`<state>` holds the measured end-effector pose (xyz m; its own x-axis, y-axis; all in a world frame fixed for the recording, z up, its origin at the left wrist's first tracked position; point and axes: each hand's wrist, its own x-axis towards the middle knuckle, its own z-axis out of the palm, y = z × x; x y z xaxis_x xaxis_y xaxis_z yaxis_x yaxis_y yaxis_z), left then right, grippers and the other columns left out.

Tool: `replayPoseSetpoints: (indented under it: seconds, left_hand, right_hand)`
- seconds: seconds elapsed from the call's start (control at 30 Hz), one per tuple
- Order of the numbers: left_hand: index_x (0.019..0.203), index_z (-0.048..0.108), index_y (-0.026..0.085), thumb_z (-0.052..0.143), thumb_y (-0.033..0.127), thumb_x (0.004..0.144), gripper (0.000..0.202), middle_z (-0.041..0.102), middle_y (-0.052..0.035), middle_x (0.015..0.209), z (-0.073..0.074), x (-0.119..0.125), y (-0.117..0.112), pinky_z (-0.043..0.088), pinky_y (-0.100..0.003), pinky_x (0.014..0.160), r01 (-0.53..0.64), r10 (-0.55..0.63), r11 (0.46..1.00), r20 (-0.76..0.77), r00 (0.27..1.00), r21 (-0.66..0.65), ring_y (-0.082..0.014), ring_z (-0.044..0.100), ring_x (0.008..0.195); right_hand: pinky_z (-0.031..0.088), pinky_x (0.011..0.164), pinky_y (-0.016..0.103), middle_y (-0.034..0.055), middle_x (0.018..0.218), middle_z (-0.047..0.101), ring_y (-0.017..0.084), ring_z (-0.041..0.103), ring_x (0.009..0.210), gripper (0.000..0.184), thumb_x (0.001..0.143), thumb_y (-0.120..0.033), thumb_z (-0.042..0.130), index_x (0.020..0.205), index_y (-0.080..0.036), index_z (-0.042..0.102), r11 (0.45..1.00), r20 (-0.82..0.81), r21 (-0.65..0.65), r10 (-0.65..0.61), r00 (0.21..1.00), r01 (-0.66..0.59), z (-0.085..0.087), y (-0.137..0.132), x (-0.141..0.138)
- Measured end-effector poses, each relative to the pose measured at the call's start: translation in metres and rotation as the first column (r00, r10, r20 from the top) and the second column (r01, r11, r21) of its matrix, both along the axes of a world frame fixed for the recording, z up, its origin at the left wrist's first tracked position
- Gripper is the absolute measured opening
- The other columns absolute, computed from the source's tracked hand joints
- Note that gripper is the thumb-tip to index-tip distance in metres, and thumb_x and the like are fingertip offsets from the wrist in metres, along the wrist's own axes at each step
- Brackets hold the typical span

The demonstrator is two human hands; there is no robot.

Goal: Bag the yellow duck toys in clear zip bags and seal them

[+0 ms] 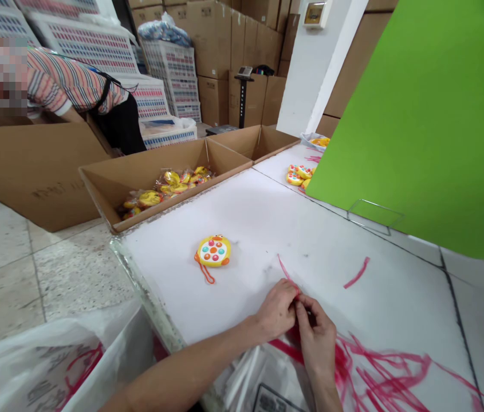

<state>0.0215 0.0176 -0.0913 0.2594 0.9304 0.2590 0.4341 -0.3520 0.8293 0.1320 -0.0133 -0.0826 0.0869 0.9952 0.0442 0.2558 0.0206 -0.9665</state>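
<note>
My left hand is closed, pinching a thin pink strip whose free end sticks out above the fingers. My right hand meets it fingertip to fingertip, its thumb and fingers also closed on the strip. What lies right under the fingers is partly hidden. Below the hands is a clear plastic bag with a printed label. Loose pink strips are heaped by my right wrist. Farther left on the white table lies a yellow duck-shaped toy with coloured buttons and an orange cord.
A cardboard box of bagged yellow toys borders the table. One short pink strip lies right of my hands. A green panel stands at right, more toys beside it. A co-worker bends over another box.
</note>
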Motion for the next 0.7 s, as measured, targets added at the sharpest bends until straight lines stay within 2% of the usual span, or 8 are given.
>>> replayPoseSetpoints:
  seconds: [0.7]
  left_hand:
    - [0.067, 0.047, 0.017, 0.042, 0.0, 0.061, 0.018, 0.056, -0.0048, 0.075, 0.0059, -0.0007, -0.0018, 0.042, -0.029, 0.074, 0.007, -0.007, 1.0, -0.021, 1.0, -0.019, -0.0192, 0.048, 0.079]
  right_hand:
    - [0.047, 0.077, 0.032, 0.0069, 0.091, 0.067, 0.022, 0.061, 0.084, 0.029, 0.079, -0.04, 0.054, 0.091, -0.016, 0.065, 1.0, -0.008, -0.01, -0.013, 1.0, 0.013, 0.0015, 0.0003, -0.0003]
